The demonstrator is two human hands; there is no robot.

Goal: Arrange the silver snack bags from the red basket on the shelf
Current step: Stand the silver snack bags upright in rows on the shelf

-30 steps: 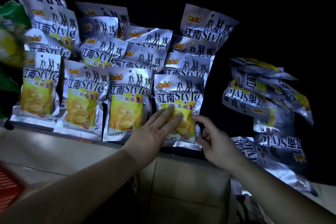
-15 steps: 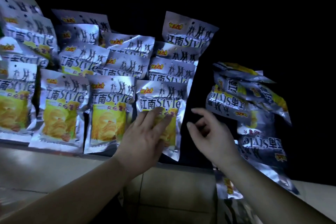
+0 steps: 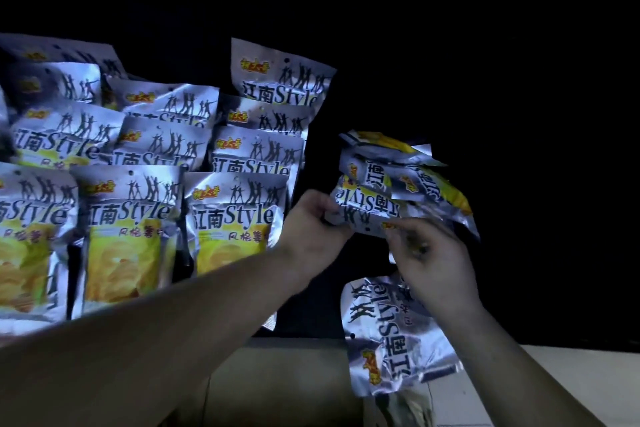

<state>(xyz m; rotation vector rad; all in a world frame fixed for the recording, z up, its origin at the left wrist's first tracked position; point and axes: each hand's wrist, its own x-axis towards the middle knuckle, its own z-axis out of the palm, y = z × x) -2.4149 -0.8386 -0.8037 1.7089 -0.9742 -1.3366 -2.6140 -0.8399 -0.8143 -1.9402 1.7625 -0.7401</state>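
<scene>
Shifts right of upright silver foil bag row [image 3: 235, 218]; pinches upside-down silver snack bag [image 3: 363, 208] with left hand [image 3: 311, 229], right hand [image 3: 433, 260].

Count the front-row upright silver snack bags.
3 silver snack bags: one cut off at the left edge, one in the middle, one beside the left hand. More may lie off-frame.

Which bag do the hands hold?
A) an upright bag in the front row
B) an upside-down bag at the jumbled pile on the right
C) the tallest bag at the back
B: the left hand and right hand both grip the upside-down bag, its print inverted, at the jumbled pile.
</scene>
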